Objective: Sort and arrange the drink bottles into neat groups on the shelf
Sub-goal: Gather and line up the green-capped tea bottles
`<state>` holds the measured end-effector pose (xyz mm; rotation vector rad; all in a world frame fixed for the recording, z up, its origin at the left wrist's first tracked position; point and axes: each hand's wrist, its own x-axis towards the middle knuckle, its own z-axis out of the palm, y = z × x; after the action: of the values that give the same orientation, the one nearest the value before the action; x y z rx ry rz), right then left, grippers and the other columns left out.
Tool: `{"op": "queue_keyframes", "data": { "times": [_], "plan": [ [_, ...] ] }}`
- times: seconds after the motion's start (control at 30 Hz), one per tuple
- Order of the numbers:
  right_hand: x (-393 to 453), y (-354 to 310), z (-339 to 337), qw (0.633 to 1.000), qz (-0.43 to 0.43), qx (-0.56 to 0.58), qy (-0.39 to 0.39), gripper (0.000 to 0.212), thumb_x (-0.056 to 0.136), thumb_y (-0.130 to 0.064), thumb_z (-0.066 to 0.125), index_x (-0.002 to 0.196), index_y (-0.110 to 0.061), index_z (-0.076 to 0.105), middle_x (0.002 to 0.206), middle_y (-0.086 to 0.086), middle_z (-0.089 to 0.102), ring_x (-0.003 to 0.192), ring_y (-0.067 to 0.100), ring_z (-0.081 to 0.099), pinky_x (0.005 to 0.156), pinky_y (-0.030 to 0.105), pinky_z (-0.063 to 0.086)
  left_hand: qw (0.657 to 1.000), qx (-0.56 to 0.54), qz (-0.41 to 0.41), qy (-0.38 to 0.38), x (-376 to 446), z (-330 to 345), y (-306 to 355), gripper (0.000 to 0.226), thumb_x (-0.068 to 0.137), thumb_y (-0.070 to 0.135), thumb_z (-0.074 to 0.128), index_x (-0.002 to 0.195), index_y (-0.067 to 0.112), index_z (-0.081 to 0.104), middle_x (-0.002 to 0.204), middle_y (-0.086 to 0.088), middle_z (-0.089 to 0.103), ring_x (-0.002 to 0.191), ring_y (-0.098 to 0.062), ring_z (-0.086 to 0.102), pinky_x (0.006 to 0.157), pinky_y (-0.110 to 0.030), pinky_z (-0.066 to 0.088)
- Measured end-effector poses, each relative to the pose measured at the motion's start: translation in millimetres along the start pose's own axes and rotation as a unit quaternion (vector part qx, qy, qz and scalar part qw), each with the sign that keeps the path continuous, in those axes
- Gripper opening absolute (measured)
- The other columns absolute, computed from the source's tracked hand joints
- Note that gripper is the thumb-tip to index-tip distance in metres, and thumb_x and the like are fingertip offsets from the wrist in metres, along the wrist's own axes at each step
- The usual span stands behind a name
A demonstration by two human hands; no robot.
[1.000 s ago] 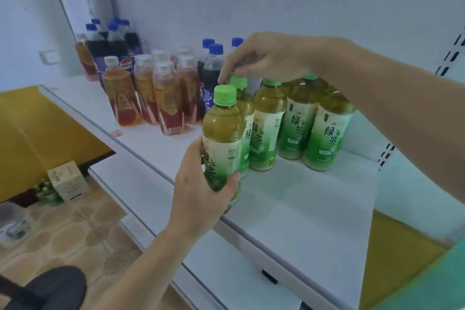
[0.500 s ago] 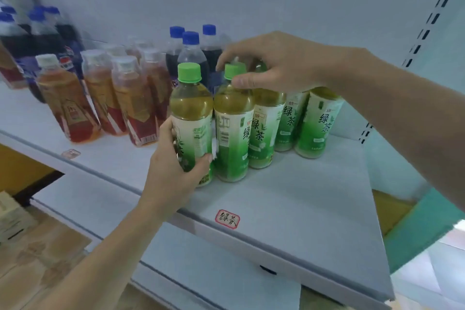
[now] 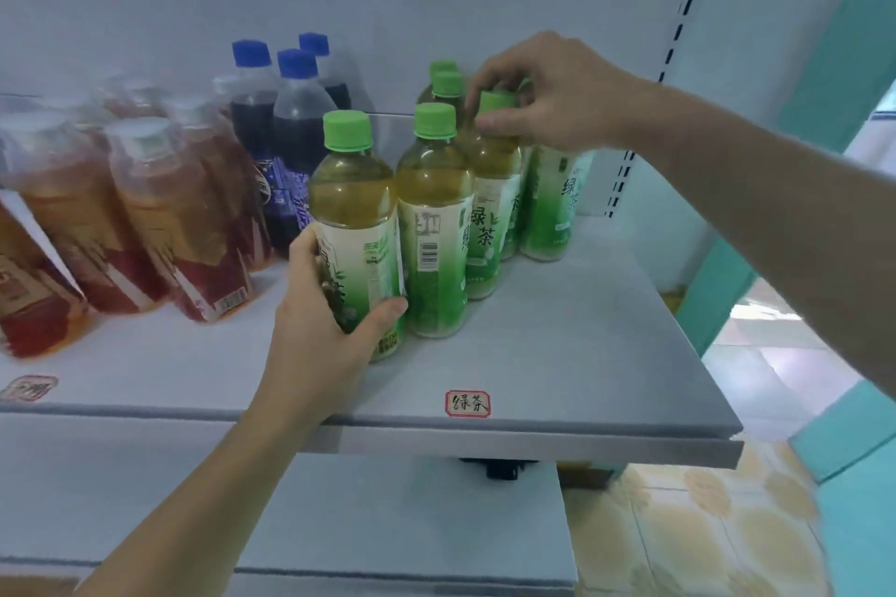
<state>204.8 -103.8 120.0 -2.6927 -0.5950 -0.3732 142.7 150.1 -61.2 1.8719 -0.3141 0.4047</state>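
Several green-tea bottles with green caps stand grouped on the white shelf (image 3: 557, 354). My left hand (image 3: 320, 330) grips the lower body of the front-left green-tea bottle (image 3: 351, 208), which stands on the shelf against its neighbour (image 3: 434, 228). My right hand (image 3: 548, 97) reaches in from the right and pinches the cap and neck of a green-tea bottle (image 3: 489, 218) in the second row. Other green-tea bottles (image 3: 552, 208) stand behind, partly hidden by that hand.
Dark cola bottles with blue caps (image 3: 291, 145) stand behind and left of the green group. Red-tea bottles with white caps (image 3: 179, 218) fill the shelf's left part. A red-framed label (image 3: 468, 403) sticks to the shelf front. Below lies a lower shelf (image 3: 412, 524); tiled floor at right.
The view has moved closer and rightward. My left hand has set its bottle down against the front green-tea bottle. My right hand has shifted back to a bottle in the second row.
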Motion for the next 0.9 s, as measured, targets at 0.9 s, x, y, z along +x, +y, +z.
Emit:
{"op": "queue_keyframes", "data": {
  "times": [0.9],
  "plan": [
    [-3,-7,-7,0.979,-0.094,-0.173,-0.05,0.023,0.101,-0.043,0.056,0.112,-0.025,0.065,0.105,-0.005,0.06,0.097,0.015,0.05,0.082,0.034,0.039,0.99,-0.062,-0.05,-0.114,35,35,-2,0.083,0.077,0.017,0.085,0.146,0.027,0.041,0.132,0.016,0.064,0.12,0.002,0.061,0.097,-0.021,0.053]
  ]
}}
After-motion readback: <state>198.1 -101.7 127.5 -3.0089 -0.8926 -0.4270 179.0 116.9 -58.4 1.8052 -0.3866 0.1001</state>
